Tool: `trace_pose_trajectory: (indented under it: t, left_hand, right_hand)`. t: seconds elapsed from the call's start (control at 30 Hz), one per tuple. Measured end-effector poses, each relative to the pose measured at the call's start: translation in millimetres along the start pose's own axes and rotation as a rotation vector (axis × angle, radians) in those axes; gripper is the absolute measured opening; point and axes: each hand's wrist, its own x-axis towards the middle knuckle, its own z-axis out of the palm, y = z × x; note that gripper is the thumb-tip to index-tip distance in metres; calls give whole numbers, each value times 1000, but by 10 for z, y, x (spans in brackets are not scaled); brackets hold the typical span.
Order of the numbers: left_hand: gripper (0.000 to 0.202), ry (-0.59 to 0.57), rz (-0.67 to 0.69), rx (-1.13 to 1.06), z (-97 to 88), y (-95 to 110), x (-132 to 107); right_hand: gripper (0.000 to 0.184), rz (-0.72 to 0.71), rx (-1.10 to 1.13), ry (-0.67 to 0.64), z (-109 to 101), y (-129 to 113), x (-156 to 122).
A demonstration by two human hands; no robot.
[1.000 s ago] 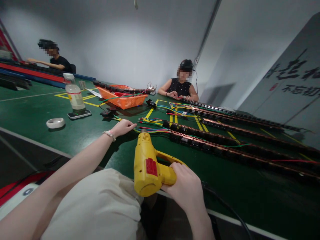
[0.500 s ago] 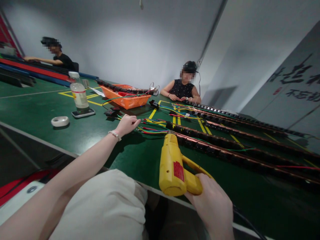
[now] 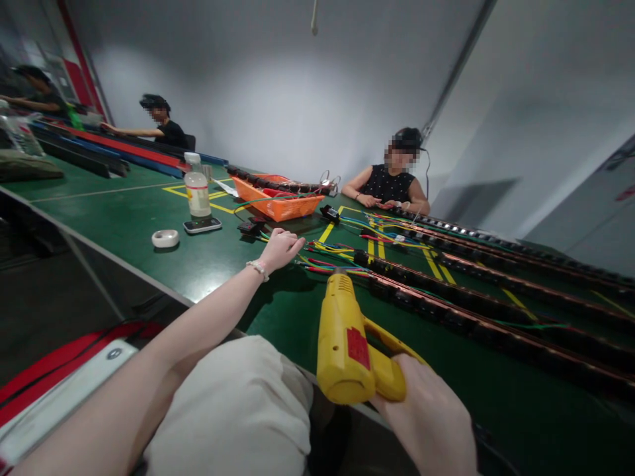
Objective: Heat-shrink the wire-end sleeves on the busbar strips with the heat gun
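My right hand [image 3: 429, 413] is wrapped around the handle of a yellow heat gun [image 3: 344, 350] with a red label. Its nozzle points away from me, toward a bundle of coloured wires [image 3: 330, 267] at the end of a long black and copper strip [image 3: 426, 305]. My left hand [image 3: 282, 251], with a bracelet at the wrist, is closed over wires that run from a small black connector [image 3: 251, 229]. The fingertips partly hide where those wires meet the others. A second wire bundle [image 3: 335, 248] lies just beyond, at the end of another strip.
An orange basket [image 3: 280, 208] holding strips stands behind my left hand. To the left are a bottle [image 3: 198, 192], a phone [image 3: 202, 225] and a white oval object [image 3: 165, 239]. More strips cover the green table's right side. A co-worker [image 3: 397, 178] sits opposite; others sit far left.
The view has swung left, so the table and things appear further right. My left hand stays at the wires, and the heat gun's nozzle sits slightly further left relative to the strips.
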Motion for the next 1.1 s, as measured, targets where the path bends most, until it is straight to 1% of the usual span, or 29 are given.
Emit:
trace_pose_trajectory:
  t: [0.1,0.2,0.37,0.57,0.7,0.83,0.97,1.1]
  left_hand:
    - [49,-22,-14,-24,-12,-18,2]
    - [46,-32,-24,-36,-18,-31,1]
    - [38,-55,-12,-73,-23,-48,-6]
    - [37,-70,-27,-123,6,-105,-21]
    - [36,-91,-96,-180,57,-154,-40]
    - [36,-93,-156,-213,68,-147,-64]
    - [38,-98,-182,-203,38,-110,-81]
    - [43,-130,-162,-165,20,-95,-102]
  right_hand:
    - [43,12,26,-3,34,-162,72]
    - [45,-13,60,-17,69,-318,139]
    - [36,-49,75,-6,144,-474,225]
    - [36,-33,113,-6,184,-506,242]
    - [36,-32,127,-1,200,-540,266]
    - [37,-26,138,27,214,-571,271]
    - [40,-5,130,62,192,-551,192]
    - [38,29,110,92,129,-444,61]
